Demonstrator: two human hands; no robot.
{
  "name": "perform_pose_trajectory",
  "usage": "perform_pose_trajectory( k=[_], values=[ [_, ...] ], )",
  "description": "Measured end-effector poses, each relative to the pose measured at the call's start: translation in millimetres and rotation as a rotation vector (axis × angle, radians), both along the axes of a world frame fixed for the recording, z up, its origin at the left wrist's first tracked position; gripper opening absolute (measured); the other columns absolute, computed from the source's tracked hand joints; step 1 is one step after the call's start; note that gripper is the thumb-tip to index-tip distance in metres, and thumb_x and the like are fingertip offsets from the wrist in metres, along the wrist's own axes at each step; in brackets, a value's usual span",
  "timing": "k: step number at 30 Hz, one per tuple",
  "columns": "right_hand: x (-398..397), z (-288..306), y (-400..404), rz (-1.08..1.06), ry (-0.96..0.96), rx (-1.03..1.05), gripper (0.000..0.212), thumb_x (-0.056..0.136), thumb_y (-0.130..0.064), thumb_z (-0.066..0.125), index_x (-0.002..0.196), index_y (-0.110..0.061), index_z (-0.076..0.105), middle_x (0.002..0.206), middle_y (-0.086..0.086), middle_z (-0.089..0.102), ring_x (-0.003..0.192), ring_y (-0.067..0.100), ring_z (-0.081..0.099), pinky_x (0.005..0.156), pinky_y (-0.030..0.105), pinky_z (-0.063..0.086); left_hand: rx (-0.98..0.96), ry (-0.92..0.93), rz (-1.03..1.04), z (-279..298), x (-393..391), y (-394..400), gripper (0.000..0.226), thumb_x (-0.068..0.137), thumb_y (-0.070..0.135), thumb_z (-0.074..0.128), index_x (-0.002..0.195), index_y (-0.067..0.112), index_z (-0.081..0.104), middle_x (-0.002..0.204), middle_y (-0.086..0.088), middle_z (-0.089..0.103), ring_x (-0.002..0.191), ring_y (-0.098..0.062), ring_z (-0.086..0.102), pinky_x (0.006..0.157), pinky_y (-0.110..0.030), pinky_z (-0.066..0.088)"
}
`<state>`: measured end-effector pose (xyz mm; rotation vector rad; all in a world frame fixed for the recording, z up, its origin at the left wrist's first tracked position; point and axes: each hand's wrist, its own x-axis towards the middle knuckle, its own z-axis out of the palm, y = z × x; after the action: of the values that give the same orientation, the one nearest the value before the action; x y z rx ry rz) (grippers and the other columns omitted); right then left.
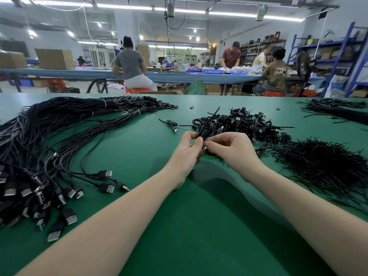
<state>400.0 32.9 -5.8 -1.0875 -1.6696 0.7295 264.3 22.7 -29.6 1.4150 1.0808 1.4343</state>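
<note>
Both hands pinch a small coiled cable (205, 128) just above the table (139, 148): left hand (187, 148), right hand (229, 149). It looks light, limp and springy; best held at the coil's middle.

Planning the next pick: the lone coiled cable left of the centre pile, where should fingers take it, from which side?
Pinch the lone coiled cable across its bunched loops, coming from above on its left. It lies flat on bare green table, while the centre pile lies close on its right.
</note>
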Motion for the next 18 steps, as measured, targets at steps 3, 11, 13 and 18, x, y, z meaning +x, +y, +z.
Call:
perform_pose_trajectory(
  k=[3,11,13,18],
  values=[
    [-2,-1,-4,-0.113,-0.177,0.235,0.005,0.08,-0.018,0.071,0.075,-0.02,0.074,0.066,-0.012,0.067,0.061,-0.003,0.058,0.057,0.008,0.041,-0.01,-0.016,-0.019,1,2,0,0.01,0.102,0.022,0.041,0.094,0.022,0.046,0.058,0.008,0.044,0.046,0.0,0.038,0.049,-0.014,0.034],
    [6,2,-8,-0.138,-0.44,0.559,0.006,0.08,-0.003,0.066,0.075,-0.004,0.067,0.074,0.003,0.063,0.076,0.02,0.055,0.071,0.034,0.047,-0.175,-0.011,0.028,7,0,-5,0.051,0.092,0.056,0.043,0.074,0.013,0.062,0.063,0.001,0.066,0.056,-0.01,0.055,0.062,-0.023,0.041],
    [4,3,-8,-0.126,-0.406,0.546,0.004,0.08,-0.002,0.066,0.076,-0.004,0.068,0.074,0.003,0.063,0.075,0.02,0.056,0.071,0.032,0.047,-0.172,-0.111,0.067,6,0,-6,0.044,0.09,0.055,0.048,0.073,0.017,0.059,0.067,0.005,0.059,0.064,-0.011,0.05,0.069,-0.028,0.04],
    [1,2,-6,-0.131,-0.292,0.433,0.008,0.079,-0.004,0.069,0.077,-0.011,0.068,0.076,-0.007,0.057,0.07,0.006,0.051,0.066,0.014,0.041,-0.003,-0.147,0.224,9,2,-12,0.026,0.098,0.036,0.047,0.08,0.032,0.066,0.102,0.006,0.06,0.098,-0.009,0.055,0.087,-0.03,0.044]
  ],
)
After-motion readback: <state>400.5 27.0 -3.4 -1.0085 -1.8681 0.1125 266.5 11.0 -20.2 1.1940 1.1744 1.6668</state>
